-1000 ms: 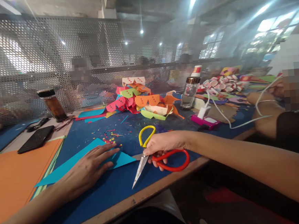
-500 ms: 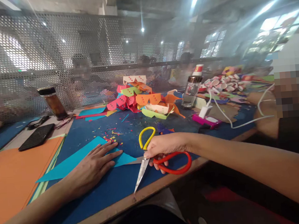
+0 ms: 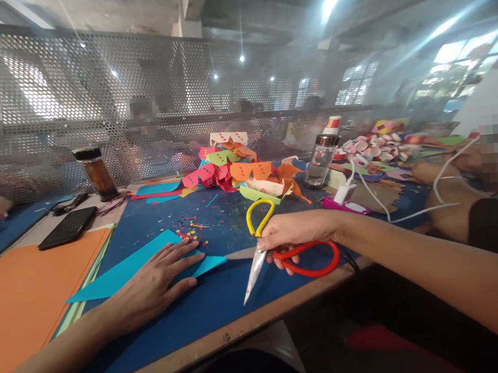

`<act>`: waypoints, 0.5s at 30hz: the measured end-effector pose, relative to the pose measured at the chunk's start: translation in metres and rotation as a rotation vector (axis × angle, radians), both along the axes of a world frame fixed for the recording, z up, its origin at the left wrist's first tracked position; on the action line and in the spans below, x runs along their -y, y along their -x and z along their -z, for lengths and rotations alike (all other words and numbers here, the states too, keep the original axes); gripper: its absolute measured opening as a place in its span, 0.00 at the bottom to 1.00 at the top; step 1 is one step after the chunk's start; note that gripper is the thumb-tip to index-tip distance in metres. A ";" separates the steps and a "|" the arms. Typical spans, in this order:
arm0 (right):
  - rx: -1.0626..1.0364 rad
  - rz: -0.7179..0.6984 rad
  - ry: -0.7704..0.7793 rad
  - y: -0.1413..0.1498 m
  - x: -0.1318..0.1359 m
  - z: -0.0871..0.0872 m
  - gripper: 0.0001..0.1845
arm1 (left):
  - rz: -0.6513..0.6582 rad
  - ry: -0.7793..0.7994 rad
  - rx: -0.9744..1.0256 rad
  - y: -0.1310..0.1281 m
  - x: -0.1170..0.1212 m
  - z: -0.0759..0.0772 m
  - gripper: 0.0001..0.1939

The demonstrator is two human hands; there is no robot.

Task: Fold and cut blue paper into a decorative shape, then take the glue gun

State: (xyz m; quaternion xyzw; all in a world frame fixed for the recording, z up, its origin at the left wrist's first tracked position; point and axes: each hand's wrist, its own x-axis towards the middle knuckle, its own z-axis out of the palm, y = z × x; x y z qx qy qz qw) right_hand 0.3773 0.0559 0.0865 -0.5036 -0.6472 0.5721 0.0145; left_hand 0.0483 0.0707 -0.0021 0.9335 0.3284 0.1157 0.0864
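Note:
My left hand (image 3: 153, 283) lies flat with fingers spread on a cyan paper sheet (image 3: 121, 268) on the blue tabletop (image 3: 206, 302). To its right, my right hand (image 3: 293, 232) grips scissors (image 3: 275, 247) with one yellow and one red handle loop. The blades are spread wide: one points down toward the table's front edge, the other points left at the tip of the cyan sheet.
Orange sheets (image 3: 20, 291) are stacked at left with a black phone (image 3: 66, 228) and a dark jar (image 3: 96, 175) behind them. A heap of cut coloured paper (image 3: 239, 170) and a bottle (image 3: 322, 155) stand farther back. Another person's arms (image 3: 452, 199) and a white cable are at right. A perforated metal screen closes off the back.
My right hand and the scissors have shifted a little to the right and up. My left hand stays flat on the cyan sheet.

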 end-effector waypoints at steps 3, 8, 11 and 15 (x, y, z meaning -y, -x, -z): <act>-0.105 0.119 -0.068 -0.005 -0.012 -0.008 0.18 | 0.020 -0.011 0.016 0.000 -0.001 0.002 0.24; -0.387 0.310 -0.165 0.028 -0.057 -0.005 0.10 | 0.023 -0.029 0.046 -0.002 -0.003 0.002 0.23; -0.383 0.356 -0.154 0.065 -0.089 0.002 0.11 | 0.034 -0.032 0.063 -0.003 -0.002 0.002 0.23; -0.264 0.384 -0.203 0.105 -0.129 0.017 0.13 | 0.034 -0.028 0.077 -0.003 0.000 0.000 0.24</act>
